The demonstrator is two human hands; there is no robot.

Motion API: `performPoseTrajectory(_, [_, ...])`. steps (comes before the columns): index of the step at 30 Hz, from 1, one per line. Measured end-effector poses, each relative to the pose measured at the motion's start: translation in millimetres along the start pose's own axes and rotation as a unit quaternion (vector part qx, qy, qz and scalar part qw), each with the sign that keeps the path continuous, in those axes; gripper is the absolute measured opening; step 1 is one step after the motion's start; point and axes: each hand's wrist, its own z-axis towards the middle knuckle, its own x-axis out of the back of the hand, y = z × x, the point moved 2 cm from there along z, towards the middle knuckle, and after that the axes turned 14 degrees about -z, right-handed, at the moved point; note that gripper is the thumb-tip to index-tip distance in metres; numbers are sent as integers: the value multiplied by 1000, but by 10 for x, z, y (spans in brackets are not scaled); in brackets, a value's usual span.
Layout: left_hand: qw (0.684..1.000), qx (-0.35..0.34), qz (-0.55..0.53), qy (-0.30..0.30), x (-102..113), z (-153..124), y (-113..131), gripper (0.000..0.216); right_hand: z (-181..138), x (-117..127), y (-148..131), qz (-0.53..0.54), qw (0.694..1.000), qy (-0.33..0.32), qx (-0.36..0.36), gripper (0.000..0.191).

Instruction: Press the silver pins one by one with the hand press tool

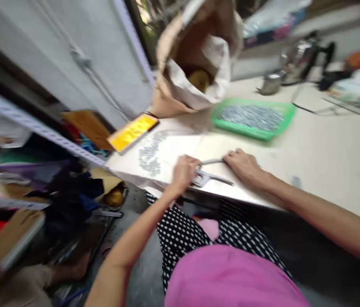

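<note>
My left hand is closed around the head end of a pliers-like hand tool with a pale metal body and two grey handles spread apart. At the table's front edge, my right hand has its fingers bent over the tip of the upper handle. The lower handle points right, touched by neither hand. Many small grey metal pieces lie spread on the white tabletop left of my hands. Beyond my right hand, a green tray holds more small grey pieces. Blur hides the tool's jaws.
A large open paper sack stands behind the tray. A yellow-topped box rests at the table's left edge. Farther right are a metal cup, a kettle-like metal vessel and cables. Another person's leg shows at lower left.
</note>
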Motion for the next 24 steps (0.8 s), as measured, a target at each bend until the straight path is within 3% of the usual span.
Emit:
performPoseTrajectory(2, [998, 56, 24, -5, 70, 98, -192, 26, -185, -125, 64, -1, 999, -44, -25, 31])
performPoseTrajectory(6, [980, 163, 76, -85, 97, 94, -369, 31, -83, -170, 94, 12, 999, -27, -32, 37])
performPoseTrajectory(15, [946, 222, 97, -215, -10, 151, -165, 27, -30, -270, 123, 39, 998, 19, -38, 32])
performPoseTrajectory(18, [935, 199, 157, -247, 22, 122, 17, 29, -8, -242, 123, 18, 999, 4, -36, 31])
performPoseTrajectory(20, [933, 116, 272, -208, 40, 69, 166, 27, 35, -237, 134, 11, 1000, 21, -16, 30])
performPoseTrajectory(24, [886, 35, 401, -230, 52, 34, 387, 33, 126, -303, 259, -16, 999, 28, -30, 30])
